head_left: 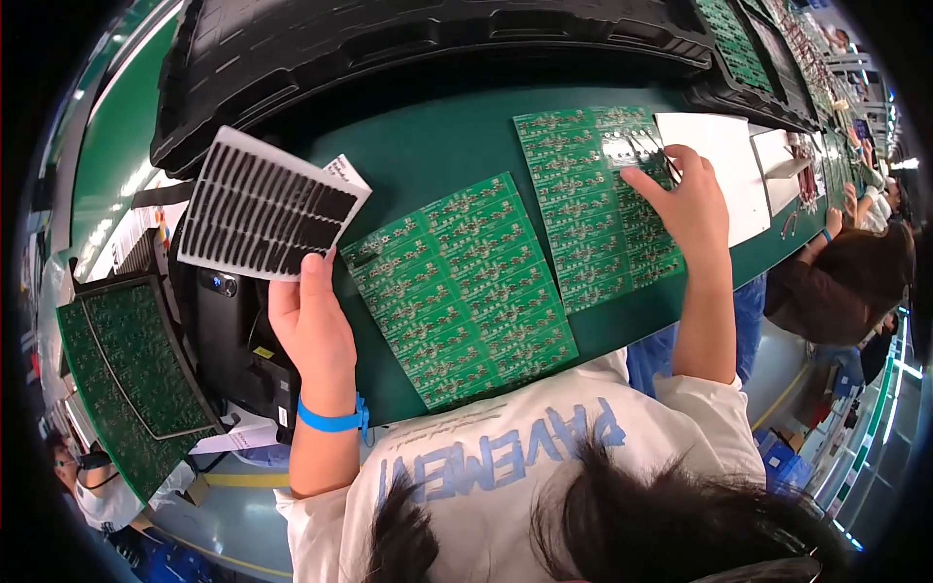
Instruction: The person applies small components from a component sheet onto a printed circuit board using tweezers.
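Note:
My left hand (316,321) wears a blue wrist band and pinches the lower edge of a white sheet (267,204), which carries rows of black strips and is raised over the table's left side. A small white paper with print sticks out behind it. My right hand (688,199) reaches over the right green circuit board panel (588,209), thumb and index finger spread near its upper right part. Thin dark strips show by those fingertips; whether the fingers touch them I cannot tell. Nearer to me lies a second green circuit board panel (466,291), tilted beside the first.
Large black plastic trays (437,39) line the table's far side. White sheets (719,175) lie right of the boards. At left, a dark green board (136,379) stands beside a black device (228,301). Other people sit farther right along the green table (428,136).

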